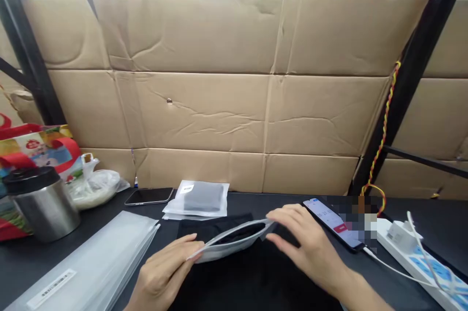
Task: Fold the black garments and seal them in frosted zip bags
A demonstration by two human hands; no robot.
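Note:
A frosted plastic bag point(230, 251) is held low in front of me, its mouth spread into a narrow oval with black inside. My left hand point(164, 272) pinches the bag's left end between thumb and fingers. At its right end, the fingertips of my right hand point(307, 247) are on the upper lip, while the thumb lies a little lower, near the bag's corner. Black cloth point(215, 224) shows just behind the bag. Farther back lie frosted packets point(201, 199) with something dark inside. Left of my left hand is a stack of flat frosted bags point(91, 262), the top one bearing a barcode label.
A steel mug point(46, 208), a colourful bag point(47, 150) and a tied plastic bag point(97, 186) stand at left. One phone point(149, 196) lies at the back; a lit phone point(329, 223) and power strip point(413, 252) are right. A cardboard wall point(204, 116) closes the back.

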